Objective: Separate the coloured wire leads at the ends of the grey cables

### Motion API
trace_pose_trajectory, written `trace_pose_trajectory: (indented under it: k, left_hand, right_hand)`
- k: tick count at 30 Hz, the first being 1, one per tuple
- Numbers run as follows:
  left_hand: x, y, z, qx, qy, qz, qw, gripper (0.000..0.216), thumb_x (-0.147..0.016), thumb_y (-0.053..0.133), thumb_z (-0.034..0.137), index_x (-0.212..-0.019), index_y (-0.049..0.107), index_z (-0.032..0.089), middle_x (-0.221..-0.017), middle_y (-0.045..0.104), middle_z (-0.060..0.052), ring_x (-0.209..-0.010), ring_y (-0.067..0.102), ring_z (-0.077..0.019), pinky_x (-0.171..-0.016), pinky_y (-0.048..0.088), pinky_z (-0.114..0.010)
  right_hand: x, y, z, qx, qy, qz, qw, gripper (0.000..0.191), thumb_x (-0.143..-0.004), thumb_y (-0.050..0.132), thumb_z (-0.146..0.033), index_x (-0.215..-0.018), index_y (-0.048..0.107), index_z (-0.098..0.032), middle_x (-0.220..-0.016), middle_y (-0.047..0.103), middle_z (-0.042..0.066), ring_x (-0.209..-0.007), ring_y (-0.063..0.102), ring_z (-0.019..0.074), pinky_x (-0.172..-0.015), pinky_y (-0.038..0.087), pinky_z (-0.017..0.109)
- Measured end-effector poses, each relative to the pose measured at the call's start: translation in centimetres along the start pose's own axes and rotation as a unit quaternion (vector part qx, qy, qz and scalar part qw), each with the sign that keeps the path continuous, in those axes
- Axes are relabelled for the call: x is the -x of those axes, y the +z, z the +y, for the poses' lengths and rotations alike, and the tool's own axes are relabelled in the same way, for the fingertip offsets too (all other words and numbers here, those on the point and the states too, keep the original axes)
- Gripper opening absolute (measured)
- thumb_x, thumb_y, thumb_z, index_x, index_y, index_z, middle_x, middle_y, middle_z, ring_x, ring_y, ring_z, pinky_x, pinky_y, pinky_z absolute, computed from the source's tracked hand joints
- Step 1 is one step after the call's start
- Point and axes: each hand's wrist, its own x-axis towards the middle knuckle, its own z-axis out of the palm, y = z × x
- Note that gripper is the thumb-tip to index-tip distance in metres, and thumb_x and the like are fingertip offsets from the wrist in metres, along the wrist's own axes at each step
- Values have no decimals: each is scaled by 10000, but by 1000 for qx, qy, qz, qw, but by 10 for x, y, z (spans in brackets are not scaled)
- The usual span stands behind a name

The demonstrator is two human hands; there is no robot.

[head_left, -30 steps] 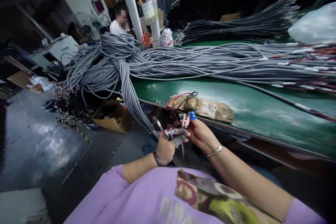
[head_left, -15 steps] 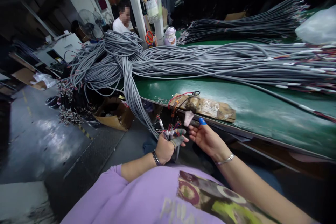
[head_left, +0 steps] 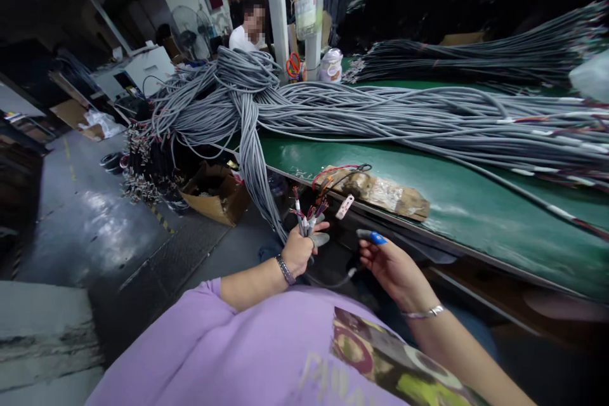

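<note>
My left hand (head_left: 299, 250) is closed around the ends of several grey cables (head_left: 254, 165), which come down off the table edge. Stripped coloured wires and white sleeves (head_left: 307, 222) stick up out of that fist. Grey coverings are on some of its fingers. My right hand (head_left: 383, 260), a blue wrap on one finger, is pinched at the end of a single grey cable (head_left: 333, 283) that curves over from below the left hand. The exact contact is partly hidden. Between the hands and the table, a small pink plastic piece with holes (head_left: 345, 207) sits at the edge.
On the green table (head_left: 471, 196) lie a taped wooden board (head_left: 392, 195) with thin wires and a long pile of grey cables (head_left: 380, 111). Darker cables (head_left: 476, 57) lie behind. A post (head_left: 276, 13), cardboard box (head_left: 219, 196) and a co-worker (head_left: 247, 28) are left.
My right hand has drawn back from the pink piece, down and to the right, with a cable end now stretched toward it. My left hand stays gripping the cables. The view has shifted left.
</note>
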Motion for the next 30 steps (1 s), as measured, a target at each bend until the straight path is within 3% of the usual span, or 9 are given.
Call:
trace_pose_trajectory:
  k: [8,14,16,20,25,30]
  left_hand:
    - [9,-30,22,113,-13,-2,993,449,-566,775,148,-1009,698,144,-1048,700,-105,-766,645,-137,-438,288,-172]
    - [19,-67,55,187,11,2,982,320,-614,732,233,-919,695,144,-835,704,-66,-576,583,-93,-423,221,-189]
    - [24,-74,59,198,7,-25,980,307,-592,743,241,-880,695,145,-759,688,-51,-510,539,-77,-416,200,-194]
    - [28,-74,47,185,-39,-116,975,409,-549,799,261,-927,711,133,-715,674,-53,-479,541,-79,-404,185,-204]
    - [15,-61,24,183,-88,-148,968,476,-501,857,247,-931,708,107,-713,679,-57,-531,597,-101,-420,215,-202]
    - [0,-61,23,180,-134,-179,958,522,-437,891,239,-905,712,91,-729,672,-63,-601,639,-138,-426,243,-206]
  right_hand:
    - [21,-23,-5,49,-17,100,994,155,-623,787,-290,-721,684,-227,-710,651,-10,-575,540,81,-513,506,177]
    - [30,-47,17,80,50,159,983,105,-585,755,-260,-655,683,-230,-679,636,-1,-564,534,90,-494,493,182]
    - [32,-46,22,104,55,159,980,142,-548,771,-284,-650,688,-232,-681,638,5,-568,532,100,-488,487,192]
    - [37,-26,19,204,45,92,974,251,-488,793,-360,-682,712,-224,-701,663,25,-575,530,122,-510,478,226]
    - [36,12,2,394,4,-28,919,325,-570,747,-473,-719,712,-187,-646,644,36,-562,505,147,-529,439,266]
    - [15,52,-3,459,-14,-113,881,390,-647,670,-561,-739,671,-182,-630,603,22,-567,480,151,-525,410,267]
